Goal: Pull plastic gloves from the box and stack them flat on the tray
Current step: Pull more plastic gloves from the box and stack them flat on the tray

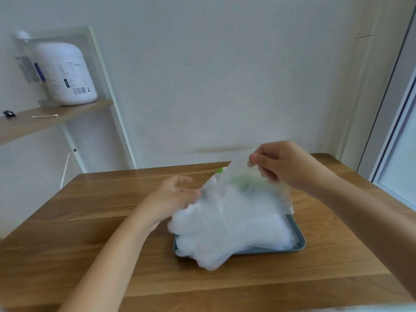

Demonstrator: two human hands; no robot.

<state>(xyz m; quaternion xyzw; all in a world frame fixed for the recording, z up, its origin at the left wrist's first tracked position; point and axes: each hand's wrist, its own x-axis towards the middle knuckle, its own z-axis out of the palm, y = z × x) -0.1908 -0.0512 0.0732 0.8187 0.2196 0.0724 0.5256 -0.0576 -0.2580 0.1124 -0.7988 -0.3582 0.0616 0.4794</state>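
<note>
Right hand (281, 167): pinching top edge of clear plastic glove (243, 194), held up over tray.
Left hand (173, 197): fingers curled at glove's left edge; blurred, cannot tell if gripping.
Glove stack (225, 235): piled on grey tray (300, 243), fingers spilling over near-left rim.
Box (221, 170): green, behind held glove, mostly hidden.
Tray: on wooden table (90, 210).

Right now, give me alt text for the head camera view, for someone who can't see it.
A left hand and a right hand hold a clear plastic glove over a pile of gloves on a grey tray on a wooden table. A green box shows faintly behind it.
</note>
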